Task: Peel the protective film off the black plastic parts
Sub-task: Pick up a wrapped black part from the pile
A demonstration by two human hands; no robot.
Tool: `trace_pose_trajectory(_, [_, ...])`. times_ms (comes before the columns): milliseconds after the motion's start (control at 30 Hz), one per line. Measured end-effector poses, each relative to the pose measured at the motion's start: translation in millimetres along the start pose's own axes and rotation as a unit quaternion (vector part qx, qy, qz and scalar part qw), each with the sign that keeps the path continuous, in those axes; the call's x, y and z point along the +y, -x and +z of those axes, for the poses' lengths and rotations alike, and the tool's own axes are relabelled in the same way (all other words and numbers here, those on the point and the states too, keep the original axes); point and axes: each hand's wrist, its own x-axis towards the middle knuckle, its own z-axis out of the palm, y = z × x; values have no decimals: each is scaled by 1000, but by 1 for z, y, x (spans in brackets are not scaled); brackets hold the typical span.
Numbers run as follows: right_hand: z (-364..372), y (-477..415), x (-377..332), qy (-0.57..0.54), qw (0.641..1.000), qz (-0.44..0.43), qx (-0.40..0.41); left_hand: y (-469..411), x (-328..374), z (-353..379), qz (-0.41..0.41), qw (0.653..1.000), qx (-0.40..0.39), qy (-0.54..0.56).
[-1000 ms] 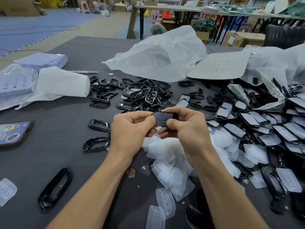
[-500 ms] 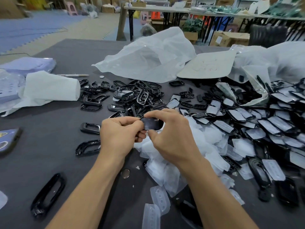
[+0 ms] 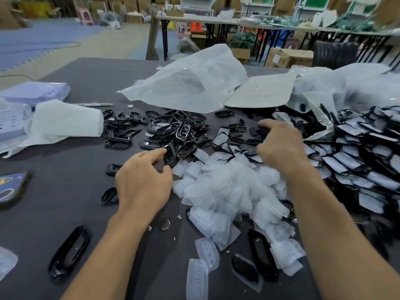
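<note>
Black plastic parts (image 3: 355, 152) w/ white film on lie heaped at the right, a few inside a clear bag (image 3: 317, 126) at far right. Bare glossy ones (image 3: 179, 133) are piled centre-far, w/ peeled film (image 3: 233, 191) heaped near centre. L hand (image 3: 142, 182) and R hand (image 3: 281, 146) hover over the piles, fingers loosely spread, gripping nothing.

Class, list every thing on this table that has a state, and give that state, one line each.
left hand: open, holding nothing
right hand: open, reaching forward, holding nothing
bare frames: film off, heaped
covered parts: film still on, piled
peeled films: loose, heaped between the arms
plastic bag: crumpled, lying on its side
</note>
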Motion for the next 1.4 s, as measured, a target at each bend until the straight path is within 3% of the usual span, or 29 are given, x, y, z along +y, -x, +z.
trace_pose_trajectory(100, [22, 22, -33, -29, 996, -75, -41, -7, -11, 6, 42, 992, -104, -51])
trace_pose_trajectory(200, [50, 42, -57, 21, 982, -155, -107, -10, -16, 11, 73, 978, -167, -103])
trace_pose_trajectory(400, [74, 55, -57, 20, 983, -163, -85, -5, -5, 10, 42, 997, -29, -62])
trace_pose_trajectory(533, [70, 52, -52, -96, 985, -125, -74, -6, -3, 8, -10, 1000, -13, 25])
trace_pose_trajectory(633, [56, 29, -37, -148, 986, -68, -22, -4, 1, 7, -52, 992, -14, 112])
trace_pose_trajectory(733, [43, -16, -18, -93, 996, -16, 2, 2, 12, 6, -72, 965, -57, 245])
trace_pose_trajectory(867, [51, -59, -10, 51, 996, -23, -68, 7, 20, 9, -80, 927, -92, 356])
trace_pose_trajectory(1000, [64, -70, -14, 25, 997, -37, -61, 4, 19, 10, -135, 894, -112, 412])
trace_pose_trajectory(1133, [62, -62, -18, 25, 999, -33, -36, 7, 20, 10, -150, 846, -212, 465])
trace_pose_trajectory(1267, [47, -18, -32, -106, 992, -39, 60, 9, 23, 13, -142, 850, -209, 463])
trace_pose_trajectory(1400, [51, 49, -53, -304, 945, -108, 47, 6, 21, 15, -164, 865, -160, 447])
